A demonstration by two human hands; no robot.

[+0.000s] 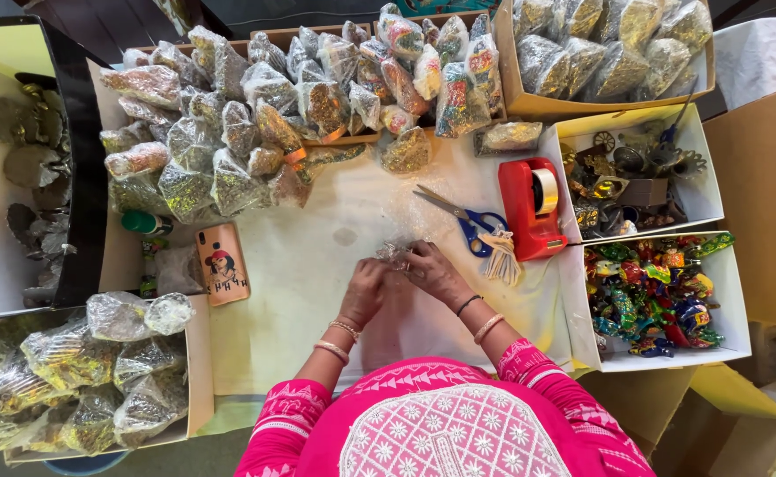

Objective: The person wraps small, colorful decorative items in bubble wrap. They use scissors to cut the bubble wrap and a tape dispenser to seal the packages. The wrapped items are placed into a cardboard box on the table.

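Both my hands meet over the pale paper-covered table (300,291), working a small clear bubble-wrapped bundle (394,254). My left hand (366,290) grips it from the near side with curled fingers. My right hand (435,272) closes over it from the right. Bangles sit on both wrists, and pink sleeves show below. What is inside the wrap is too small to tell.
Blue-handled scissors (466,218), a bunch of pale tags (501,256) and a red tape dispenser (531,208) lie right of my hands. A phone (222,263) lies left. Many bubble-wrapped packets (229,132) are heaped behind; boxes hold metal trinkets (626,177), colourful ornaments (657,296) and more packets (88,371).
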